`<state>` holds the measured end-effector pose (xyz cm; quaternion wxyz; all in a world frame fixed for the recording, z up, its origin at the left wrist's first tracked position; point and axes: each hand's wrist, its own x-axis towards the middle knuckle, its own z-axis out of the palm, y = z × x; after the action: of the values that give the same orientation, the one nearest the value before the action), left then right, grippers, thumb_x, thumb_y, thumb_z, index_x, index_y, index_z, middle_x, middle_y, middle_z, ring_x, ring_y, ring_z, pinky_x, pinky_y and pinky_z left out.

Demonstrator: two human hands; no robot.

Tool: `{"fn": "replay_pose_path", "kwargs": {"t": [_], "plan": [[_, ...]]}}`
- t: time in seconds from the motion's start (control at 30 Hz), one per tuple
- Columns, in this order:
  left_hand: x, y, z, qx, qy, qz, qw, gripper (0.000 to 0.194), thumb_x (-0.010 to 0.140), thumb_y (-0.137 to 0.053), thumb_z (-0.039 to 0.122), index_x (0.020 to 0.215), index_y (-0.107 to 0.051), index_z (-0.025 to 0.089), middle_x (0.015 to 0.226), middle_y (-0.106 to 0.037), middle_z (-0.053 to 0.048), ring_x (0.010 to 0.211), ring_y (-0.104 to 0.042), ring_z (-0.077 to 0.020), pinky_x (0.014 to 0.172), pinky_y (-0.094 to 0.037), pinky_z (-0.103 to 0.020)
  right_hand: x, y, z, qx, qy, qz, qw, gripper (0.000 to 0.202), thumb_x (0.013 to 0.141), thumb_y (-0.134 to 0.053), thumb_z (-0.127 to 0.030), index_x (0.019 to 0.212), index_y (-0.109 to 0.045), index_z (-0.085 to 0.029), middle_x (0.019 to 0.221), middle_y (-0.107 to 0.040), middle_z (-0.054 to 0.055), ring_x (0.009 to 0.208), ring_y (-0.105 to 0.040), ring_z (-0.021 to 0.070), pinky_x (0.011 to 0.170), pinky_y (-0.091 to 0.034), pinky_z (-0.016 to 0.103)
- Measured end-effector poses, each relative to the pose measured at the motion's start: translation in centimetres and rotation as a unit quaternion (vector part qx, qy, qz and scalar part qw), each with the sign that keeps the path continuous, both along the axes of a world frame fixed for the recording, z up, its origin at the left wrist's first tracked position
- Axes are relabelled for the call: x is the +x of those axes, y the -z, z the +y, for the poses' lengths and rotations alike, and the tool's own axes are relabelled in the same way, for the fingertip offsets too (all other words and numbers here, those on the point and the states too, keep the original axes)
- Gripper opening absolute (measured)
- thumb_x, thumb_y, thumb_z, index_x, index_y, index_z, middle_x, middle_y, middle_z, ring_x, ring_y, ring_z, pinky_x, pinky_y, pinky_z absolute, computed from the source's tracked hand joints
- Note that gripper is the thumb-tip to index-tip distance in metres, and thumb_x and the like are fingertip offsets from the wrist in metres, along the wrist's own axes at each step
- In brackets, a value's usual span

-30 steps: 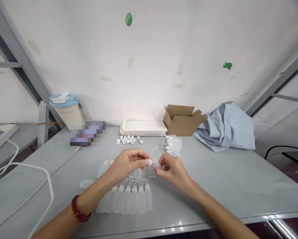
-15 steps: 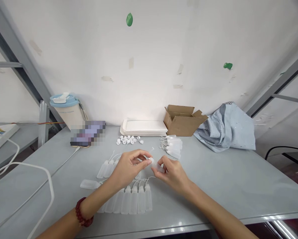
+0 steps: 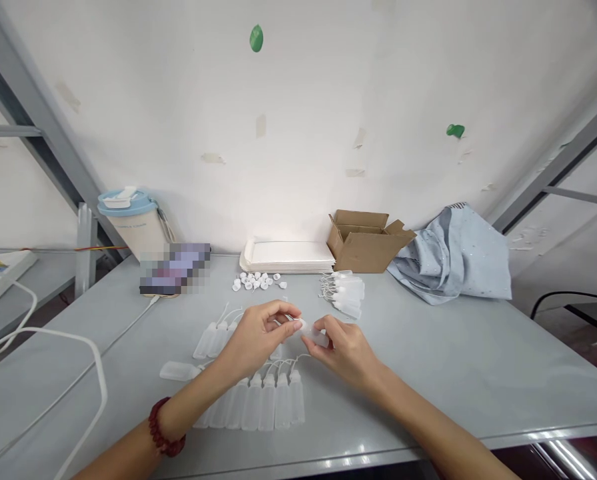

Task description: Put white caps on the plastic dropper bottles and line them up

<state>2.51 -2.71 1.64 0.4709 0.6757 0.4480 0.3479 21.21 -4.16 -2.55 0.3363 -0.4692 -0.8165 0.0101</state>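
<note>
My left hand [image 3: 268, 335] pinches a small white cap [image 3: 302, 325] at the mouth of a translucent bottle. My right hand [image 3: 339, 343] is closed round the body of that bottle [image 3: 317, 335], above the table. Under and beside my left forearm lie rows of translucent bottles [image 3: 267, 403] with thin white tails at their tops, partly hidden by the arm. Another bottle [image 3: 178, 371] lies sideways at the left. Loose white caps [image 3: 258, 281] are spread behind my left hand. Several more bottles [image 3: 348, 292] lie in a pile behind my right hand.
On the grey table [image 3: 453, 373], a stack of white trays [image 3: 293, 257] and an open cardboard box [image 3: 371, 247] stand by the wall. Blue-grey cloth [image 3: 458, 257] lies at the right. A cup [image 3: 138, 227], a phone [image 3: 176, 268] and white cables [image 3: 98, 373] are at the left.
Both hands keep their hold on the cap and bottle. The thin white tail above the cap now shows less, and the fingers have barely shifted. The view has moved very slightly.
</note>
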Motion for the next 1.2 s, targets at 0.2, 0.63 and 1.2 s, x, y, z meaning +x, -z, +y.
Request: {"fn": "replay_pose_path", "kwargs": {"t": [0.2,0.63,1.2], "plan": [[-0.2,-0.4,0.0,0.051,-0.029,0.071,0.996,0.018,0.077,-0.059,0.038,0.088,-0.068,0.026,0.097,-0.062,-0.002,0.087,-0.053,-0.0200,0.077,-0.042,-0.033,-0.1,-1.1,-0.4,-0.123,-0.029,0.114,0.985,0.019,0.079,-0.057,-0.033,0.070,-0.047,-0.020,0.049,-0.043,-0.006,0.042,-0.034,0.0067,0.043,-0.028,0.020],[-0.7,-0.4,0.4,0.034,0.012,-0.002,0.999,0.018,0.077,-0.061,0.037,0.085,-0.065,0.021,0.092,-0.066,-0.003,0.085,-0.056,-0.0196,0.076,-0.042,-0.032,-0.3,-3.1,-0.8,-0.431,-0.074,0.361,0.824,0.034,0.071,-0.067,-0.045,0.071,-0.051,-0.016,0.063,-0.063,0.000,0.039,-0.043,0.0051,0.038,-0.033,0.019],[0.0,0.0,0.1,0.052,-0.031,0.048,0.997,0.018,0.078,-0.058,0.037,0.082,-0.065,0.021,0.087,-0.066,-0.002,0.085,-0.057,-0.0195,0.072,-0.042,-0.030,-0.5,-2.8,-0.6,-0.337,-0.066,0.260,0.903,0.032,0.076,-0.063,-0.039,0.100,-0.057,-0.019,0.064,-0.056,-0.005,0.042,-0.048,0.0062,0.043,-0.035,0.020]]}}
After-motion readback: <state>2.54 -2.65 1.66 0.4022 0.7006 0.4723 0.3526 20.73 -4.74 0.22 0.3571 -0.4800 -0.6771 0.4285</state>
